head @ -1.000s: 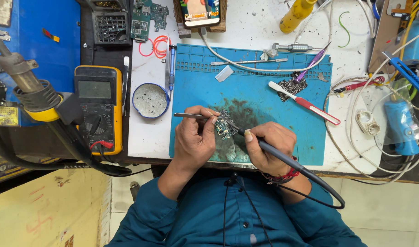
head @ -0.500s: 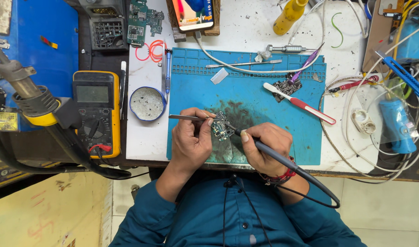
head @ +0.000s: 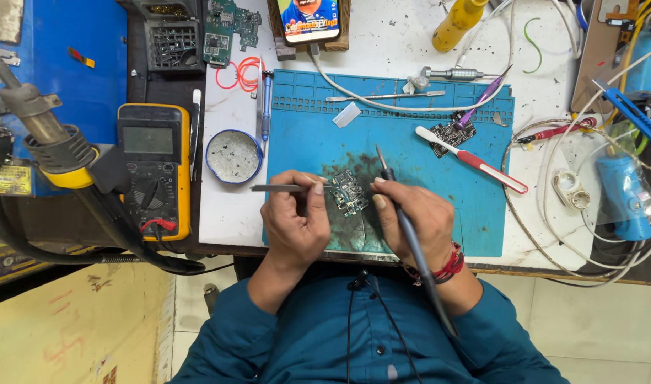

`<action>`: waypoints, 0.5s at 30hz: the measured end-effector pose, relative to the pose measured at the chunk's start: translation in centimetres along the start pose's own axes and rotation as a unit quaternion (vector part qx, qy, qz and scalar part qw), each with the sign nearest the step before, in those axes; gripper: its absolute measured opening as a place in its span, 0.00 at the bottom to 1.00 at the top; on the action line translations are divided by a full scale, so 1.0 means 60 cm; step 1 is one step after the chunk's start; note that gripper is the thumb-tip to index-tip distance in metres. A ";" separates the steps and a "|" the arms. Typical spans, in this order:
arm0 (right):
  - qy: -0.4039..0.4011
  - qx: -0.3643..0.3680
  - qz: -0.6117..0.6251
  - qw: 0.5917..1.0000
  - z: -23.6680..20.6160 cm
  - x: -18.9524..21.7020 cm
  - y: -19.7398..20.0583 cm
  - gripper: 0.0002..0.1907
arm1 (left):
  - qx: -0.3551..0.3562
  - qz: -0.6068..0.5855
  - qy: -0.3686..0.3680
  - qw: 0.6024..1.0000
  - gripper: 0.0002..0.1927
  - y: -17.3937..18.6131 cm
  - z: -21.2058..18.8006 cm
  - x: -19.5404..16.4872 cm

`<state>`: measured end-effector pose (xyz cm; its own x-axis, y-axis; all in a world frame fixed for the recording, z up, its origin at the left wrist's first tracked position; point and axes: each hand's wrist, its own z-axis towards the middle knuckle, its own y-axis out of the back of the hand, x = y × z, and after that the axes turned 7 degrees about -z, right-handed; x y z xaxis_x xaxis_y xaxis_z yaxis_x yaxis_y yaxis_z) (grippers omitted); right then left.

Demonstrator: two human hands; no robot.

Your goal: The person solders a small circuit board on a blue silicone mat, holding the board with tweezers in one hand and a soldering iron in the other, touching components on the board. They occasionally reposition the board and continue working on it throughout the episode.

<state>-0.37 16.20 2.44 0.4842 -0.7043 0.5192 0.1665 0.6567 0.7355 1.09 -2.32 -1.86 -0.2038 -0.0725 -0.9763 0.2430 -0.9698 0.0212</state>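
A small green circuit board (head: 349,192) lies on the blue work mat (head: 439,206), between my two hands. My left hand (head: 295,220) pinches metal tweezers (head: 277,188) that stick out to the left, its fingers next to the board's left edge. My right hand (head: 414,217) grips a soldering iron (head: 395,206) like a pen. The iron's tip points up and away, a little above and right of the board, and its dark cable runs back over my wrist.
A yellow multimeter (head: 155,167) and a round tin (head: 232,156) sit left of the mat. A hot-air nozzle (head: 38,124) stands far left. A red-handled brush (head: 475,160), a second board (head: 453,133), a phone (head: 310,20), a yellow bottle (head: 456,21) and tangled cables (head: 553,192) fill the back and right.
The soldering iron tip has lifted off the board and now points up and away. My left hand stays by the board with the tweezers. The view shifted slightly.
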 end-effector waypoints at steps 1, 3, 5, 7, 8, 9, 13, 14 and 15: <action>0.008 0.002 -0.017 1.000 0.003 0.003 -0.001 0.08 | -0.004 0.023 -0.014 1.000 0.08 -0.001 -0.002 -0.002; 0.022 0.011 -0.039 0.999 0.008 0.009 -0.001 0.08 | -0.005 0.054 -0.013 0.998 0.09 -0.003 -0.002 -0.004; 0.034 0.025 -0.047 0.998 0.011 0.014 0.001 0.09 | 0.000 0.070 0.016 0.997 0.09 -0.006 0.003 -0.003; 0.058 0.038 -0.034 0.997 0.013 0.014 0.001 0.10 | 0.011 0.034 0.012 0.999 0.09 -0.005 0.007 0.000; 0.070 0.045 -0.028 0.996 0.013 0.012 0.001 0.10 | 0.017 0.016 0.010 1.000 0.09 -0.005 0.009 0.001; 0.072 0.055 -0.015 0.996 0.012 0.009 0.001 0.10 | 0.022 0.002 0.009 1.000 0.09 -0.004 0.011 0.001; 0.059 0.054 0.024 0.997 -0.002 -0.005 0.000 0.12 | 0.026 -0.035 0.013 0.999 0.09 -0.002 0.011 0.004; 0.051 0.043 0.031 0.997 -0.008 -0.009 0.000 0.13 | 0.022 -0.039 0.016 0.999 0.09 -0.002 0.010 0.005; 0.011 0.023 0.073 0.997 -0.011 -0.013 -0.004 0.18 | 0.015 -0.058 0.025 0.998 0.10 -0.002 0.010 0.006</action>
<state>-0.19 16.75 1.56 0.5198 -0.5957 0.6124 0.0537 0.7382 0.6725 0.40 -2.38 -2.10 -0.1803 0.0517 -0.9823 0.1919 -0.9776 -0.0866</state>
